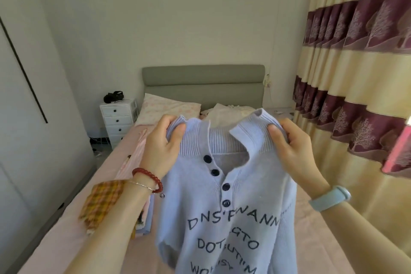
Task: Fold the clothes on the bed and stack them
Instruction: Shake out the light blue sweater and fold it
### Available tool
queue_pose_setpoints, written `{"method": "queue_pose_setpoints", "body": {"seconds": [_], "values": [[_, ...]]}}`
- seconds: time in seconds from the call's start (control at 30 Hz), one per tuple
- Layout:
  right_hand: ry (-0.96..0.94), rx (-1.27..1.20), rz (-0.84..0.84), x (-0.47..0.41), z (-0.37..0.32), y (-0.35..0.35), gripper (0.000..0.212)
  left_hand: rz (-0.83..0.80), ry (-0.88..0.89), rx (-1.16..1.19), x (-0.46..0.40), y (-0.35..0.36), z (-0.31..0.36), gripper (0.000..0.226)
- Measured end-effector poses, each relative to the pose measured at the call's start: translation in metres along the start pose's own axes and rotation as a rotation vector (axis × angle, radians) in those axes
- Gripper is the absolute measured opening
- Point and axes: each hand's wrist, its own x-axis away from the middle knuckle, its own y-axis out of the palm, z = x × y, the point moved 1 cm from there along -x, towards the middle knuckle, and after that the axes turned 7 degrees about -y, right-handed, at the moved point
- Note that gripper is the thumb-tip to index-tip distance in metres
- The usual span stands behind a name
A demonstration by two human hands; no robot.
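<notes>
Above the bed (322, 236), both hands hold up a pale blue knitted sweater (224, 218) by its shoulders, so it hangs in the air in front of the person. Its left hand (163, 147) pinches the ribbed collar on one side, thumb in front and fingers behind the cloth. Its right hand (291, 147) pinches the other side of the collar in the same way. Four dark buttons (215, 172) run down the open neck, and dark letters are printed across the chest. On the left wrist there is a red bead bracelet (148, 179) and a checked sleeve (100, 202); on the right wrist a light blue band (331, 198). Below the left arm, a stack of folded clothes (145, 218) lies on the pink sheet. Near the grey headboard (203, 83) lie a pillow (164, 110) and some pale clothes (224, 113). A white drawer cabinet (119, 118) stands beside the bed, and striped curtains (355, 73) hang on the right.
</notes>
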Motion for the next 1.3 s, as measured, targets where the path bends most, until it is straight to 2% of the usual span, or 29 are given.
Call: {"method": "queue_pose_setpoints", "body": {"seconds": [0.07,0.17,0.3,0.33,0.43,0.57,0.67,0.73,0.83,0.9,0.97,1.1,1.3], "values": [[-0.026,-0.005,0.003,0.013,-0.009,-0.012,0.023,0.029,0.067,-0.013,0.023,-0.004,0.009,0.007],[-0.071,-0.022,0.025,0.026,-0.018,-0.021,0.043,0.059,0.153,-0.057,0.048,-0.012,0.015,0.012],[-0.095,-0.030,0.040,0.040,-0.018,-0.016,0.019,0.060,0.195,-0.129,0.066,-0.017,0.005,0.009],[-0.088,-0.022,0.031,0.042,-0.015,-0.011,0.019,0.073,0.197,-0.148,0.067,-0.017,-0.002,0.006],[0.003,0.031,-0.047,0.041,0.006,0.014,0.022,0.099,0.175,-0.176,0.057,-0.012,-0.034,0.010],[0.165,0.266,-0.189,0.033,0.069,0.080,0.020,0.020,0.038,-0.278,0.019,0.017,-0.111,0.017],[0.430,0.366,-0.470,0.022,0.138,0.146,0.030,-0.133,-0.256,-0.641,-0.027,0.051,-0.190,0.036],[0.561,0.417,-0.654,0.037,0.182,0.182,0.044,-0.234,-0.451,-0.770,-0.037,0.067,-0.243,0.051],[0.719,0.385,-0.807,0.100,0.231,0.215,0.050,-0.317,-0.468,-0.830,-0.007,0.089,-0.314,0.051],[0.844,0.332,-0.853,0.159,0.252,0.219,0.049,-0.438,-0.484,-0.816,0.040,0.104,-0.352,0.049],[1.013,0.319,-0.854,0.214,0.265,0.211,0.045,-0.587,-0.578,-0.786,0.086,0.117,-0.382,0.049],[1.247,0.398,-0.862,0.312,0.285,0.190,0.032,-0.807,-0.732,-0.691,0.166,0.144,-0.426,0.050],[1.459,0.274,-0.880,0.414,0.307,0.203,0.019,-0.973,-0.703,-0.689,0.239,0.193,-0.454,0.051]]}}
